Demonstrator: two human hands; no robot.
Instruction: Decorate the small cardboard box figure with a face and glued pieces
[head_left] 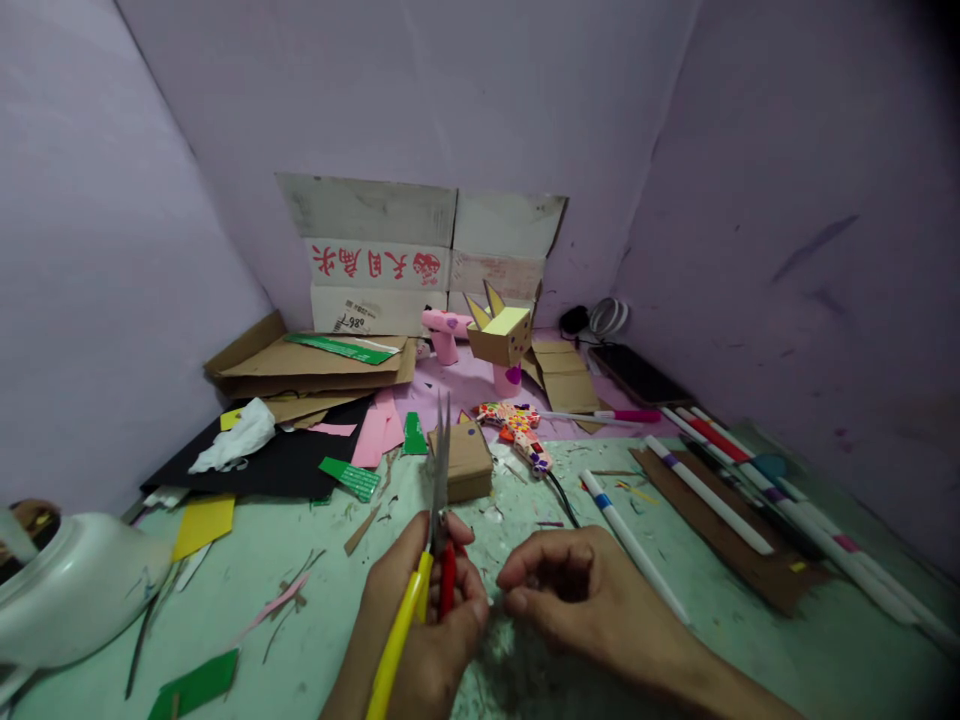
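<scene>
My left hand (431, 640) is closed round a pair of scissors (439, 480), blades pointing up and away from me. Their handle is yellow, and a red part shows between my fingers. Just to the right, my right hand (600, 595) is curled with thumb and fingertips close together; whatever they may pinch is too small to make out. Beyond the blades lies a small cardboard box (466, 465). Behind it, a cardboard animal head (502, 338) with pointed ears sits on a pink tube (507, 380). A patterned hot glue gun (521, 430) lies beside the box, its cord running towards me.
Stacked cardboard (315, 370), black paper (289, 475) and a crumpled white tissue (244, 437) occupy the left. A white pot-like vessel (90, 590) stands at the near left. Markers (634, 545), brown cardboard (772, 570) and a phone (637, 372) lie right. Walls enclose the table.
</scene>
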